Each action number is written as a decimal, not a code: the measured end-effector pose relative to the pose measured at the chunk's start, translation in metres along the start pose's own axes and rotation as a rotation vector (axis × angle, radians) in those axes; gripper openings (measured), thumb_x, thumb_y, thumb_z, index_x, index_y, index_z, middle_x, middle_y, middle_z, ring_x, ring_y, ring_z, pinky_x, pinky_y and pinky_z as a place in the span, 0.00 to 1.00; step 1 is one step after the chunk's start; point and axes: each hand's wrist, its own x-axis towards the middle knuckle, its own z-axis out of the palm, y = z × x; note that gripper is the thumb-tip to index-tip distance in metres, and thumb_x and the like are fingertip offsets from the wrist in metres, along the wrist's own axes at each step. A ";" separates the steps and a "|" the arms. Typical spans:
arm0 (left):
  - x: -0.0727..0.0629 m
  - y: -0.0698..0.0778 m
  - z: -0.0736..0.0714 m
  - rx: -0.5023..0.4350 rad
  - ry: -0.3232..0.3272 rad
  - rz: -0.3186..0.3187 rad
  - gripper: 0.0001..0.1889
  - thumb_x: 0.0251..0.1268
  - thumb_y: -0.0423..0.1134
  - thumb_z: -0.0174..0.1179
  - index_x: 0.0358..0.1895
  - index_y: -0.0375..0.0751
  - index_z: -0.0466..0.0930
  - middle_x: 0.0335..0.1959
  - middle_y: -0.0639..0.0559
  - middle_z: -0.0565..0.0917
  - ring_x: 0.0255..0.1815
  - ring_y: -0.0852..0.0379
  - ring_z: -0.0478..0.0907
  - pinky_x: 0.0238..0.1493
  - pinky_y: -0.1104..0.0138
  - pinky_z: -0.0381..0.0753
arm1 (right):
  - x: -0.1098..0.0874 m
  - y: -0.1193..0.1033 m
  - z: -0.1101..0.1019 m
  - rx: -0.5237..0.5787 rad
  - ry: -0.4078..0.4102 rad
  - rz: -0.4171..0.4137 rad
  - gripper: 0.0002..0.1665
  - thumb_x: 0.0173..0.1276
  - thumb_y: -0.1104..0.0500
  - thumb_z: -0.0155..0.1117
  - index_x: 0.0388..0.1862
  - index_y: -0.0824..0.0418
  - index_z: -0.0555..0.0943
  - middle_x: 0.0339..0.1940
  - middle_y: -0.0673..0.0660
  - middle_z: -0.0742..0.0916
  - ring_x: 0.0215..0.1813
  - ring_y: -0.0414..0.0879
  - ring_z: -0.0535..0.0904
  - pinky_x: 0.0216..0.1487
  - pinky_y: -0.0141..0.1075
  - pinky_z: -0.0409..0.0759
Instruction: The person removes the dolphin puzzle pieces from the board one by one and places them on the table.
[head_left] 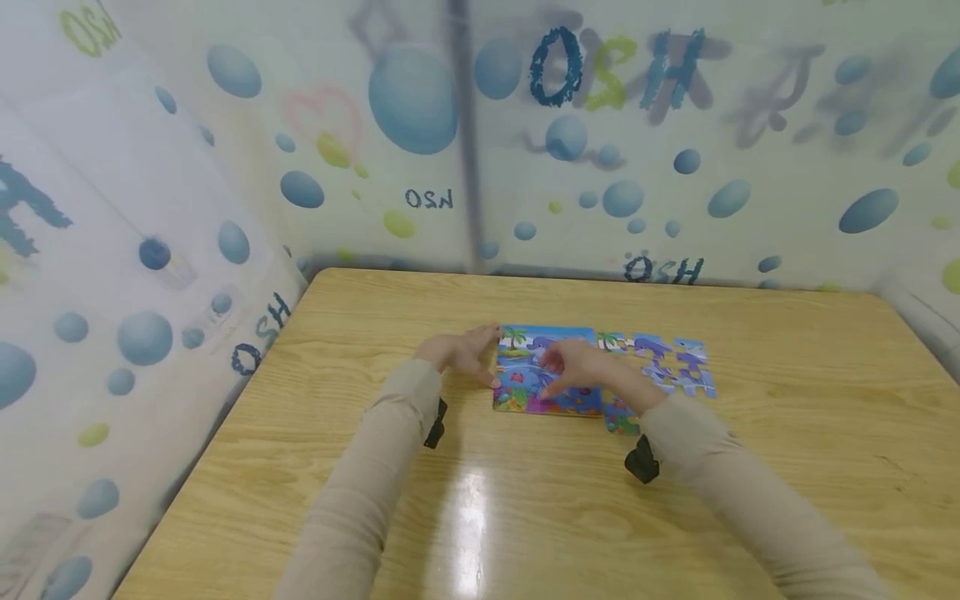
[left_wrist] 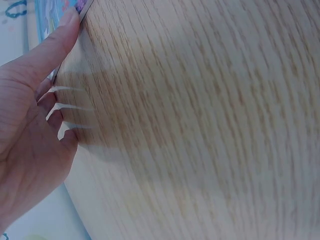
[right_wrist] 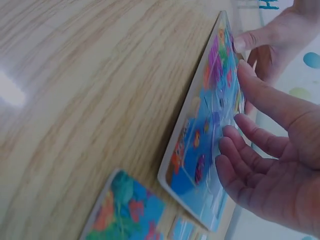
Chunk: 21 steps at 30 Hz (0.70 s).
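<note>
A puzzle board (head_left: 517,381) with a colourful sea picture lies flat on the wooden table. My left hand (head_left: 461,353) rests at its left edge, the thumb (left_wrist: 70,19) touching the board's corner and the other fingers spread along the side. Over the middle of the board is my right hand (head_left: 583,367), palm down with fingers loosely bent. In the right wrist view its fingertips (right_wrist: 225,142) touch or nearly touch the picture, and I see no piece between thumb and fingers. The right hand covers part of the picture.
Several joined puzzle pieces (head_left: 692,377) with gaps among them lie right of the board. Another puzzle section (head_left: 621,417) shows coral near the right forearm. The table (head_left: 525,517) meets a patterned curtain-like wall (head_left: 570,233) at the back and left.
</note>
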 end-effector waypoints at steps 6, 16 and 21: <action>0.000 0.000 0.000 0.013 0.000 0.001 0.50 0.54 0.50 0.63 0.73 0.46 0.37 0.75 0.48 0.33 0.76 0.50 0.32 0.75 0.56 0.38 | 0.008 -0.006 0.006 -0.040 0.016 0.029 0.29 0.49 0.54 0.73 0.48 0.65 0.76 0.46 0.59 0.80 0.49 0.50 0.75 0.51 0.40 0.77; 0.001 0.001 0.001 0.005 -0.001 -0.011 0.50 0.55 0.50 0.63 0.73 0.47 0.36 0.75 0.48 0.33 0.76 0.50 0.32 0.75 0.56 0.38 | 0.007 -0.009 0.012 -0.074 0.020 0.038 0.20 0.49 0.58 0.74 0.39 0.63 0.77 0.41 0.56 0.80 0.44 0.48 0.74 0.49 0.40 0.76; 0.001 0.001 0.001 -0.002 -0.003 -0.017 0.50 0.55 0.49 0.63 0.73 0.47 0.36 0.75 0.49 0.33 0.76 0.51 0.32 0.75 0.57 0.38 | 0.008 -0.010 0.014 -0.079 0.037 0.017 0.20 0.48 0.59 0.74 0.38 0.64 0.76 0.39 0.56 0.80 0.42 0.47 0.74 0.48 0.39 0.76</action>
